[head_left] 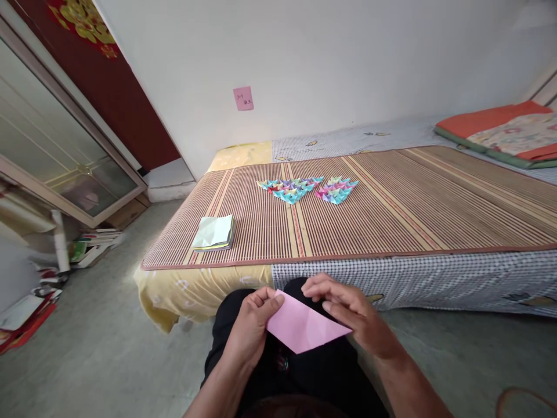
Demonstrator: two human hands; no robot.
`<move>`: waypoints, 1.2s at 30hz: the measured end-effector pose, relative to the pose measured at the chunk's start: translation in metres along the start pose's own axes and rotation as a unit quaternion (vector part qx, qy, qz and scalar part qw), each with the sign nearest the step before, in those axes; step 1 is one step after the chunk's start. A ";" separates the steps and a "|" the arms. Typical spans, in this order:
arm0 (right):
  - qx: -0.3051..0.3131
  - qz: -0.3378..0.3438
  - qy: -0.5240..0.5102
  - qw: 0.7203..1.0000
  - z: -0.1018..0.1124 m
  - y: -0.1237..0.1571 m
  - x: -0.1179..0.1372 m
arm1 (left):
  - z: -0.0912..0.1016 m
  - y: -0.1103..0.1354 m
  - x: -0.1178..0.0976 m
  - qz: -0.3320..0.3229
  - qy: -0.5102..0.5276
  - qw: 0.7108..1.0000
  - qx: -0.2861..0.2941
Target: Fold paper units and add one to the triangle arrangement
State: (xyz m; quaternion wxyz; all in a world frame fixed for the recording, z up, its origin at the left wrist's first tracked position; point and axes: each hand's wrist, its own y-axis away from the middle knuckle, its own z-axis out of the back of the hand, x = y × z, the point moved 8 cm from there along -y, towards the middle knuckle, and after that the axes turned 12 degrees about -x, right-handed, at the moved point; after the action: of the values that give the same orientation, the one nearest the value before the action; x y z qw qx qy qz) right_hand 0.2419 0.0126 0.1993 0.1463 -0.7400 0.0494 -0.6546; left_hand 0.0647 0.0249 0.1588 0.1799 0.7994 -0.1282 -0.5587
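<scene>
A pink sheet of paper (304, 326), folded to a pointed shape, is held over my dark-trousered lap. My left hand (256, 316) pinches its upper left corner between thumb and fingers. Beside the paper's right point is my right hand (343, 307), its fingers apart and slightly bent; whether it touches that point I cannot tell. On the bed mat lies a stack of square paper sheets (213, 232), pale green on top. Farther back sit two groups of small folded paper pieces (291, 188) in several colours.
The bed carries a striped bamboo mat (243, 220) over a patterned sheet (435, 281). A folded orange and green quilt (505, 130) lies at the far right. A pink note (243, 98) sticks to the wall. Books (96, 244) stand on the floor at left by a glass-panelled door (65, 128).
</scene>
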 end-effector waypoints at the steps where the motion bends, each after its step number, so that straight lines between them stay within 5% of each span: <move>1: 0.023 -0.004 0.001 1.000 0.002 0.001 -0.002 | 0.001 -0.001 0.001 0.007 0.006 1.000 0.002; 13: 0.056 0.015 0.020 0.998 -0.008 0.005 -0.006 | -0.007 0.008 -0.005 -0.043 -0.051 0.998 0.001; 24: 0.082 0.016 0.079 0.993 -0.008 0.010 0.013 | -0.007 0.007 0.003 0.006 -0.015 1.000 0.017; 36: 0.123 0.015 0.083 0.989 0.004 0.017 0.001 | -0.008 0.008 0.010 0.048 -0.018 0.998 0.040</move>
State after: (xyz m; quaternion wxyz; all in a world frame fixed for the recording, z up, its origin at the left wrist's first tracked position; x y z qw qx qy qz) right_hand 0.2482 -0.0032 0.1953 0.2411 -0.6590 -0.0083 -0.7124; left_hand 0.0760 0.0147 0.1565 0.1717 0.7889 -0.1916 -0.5581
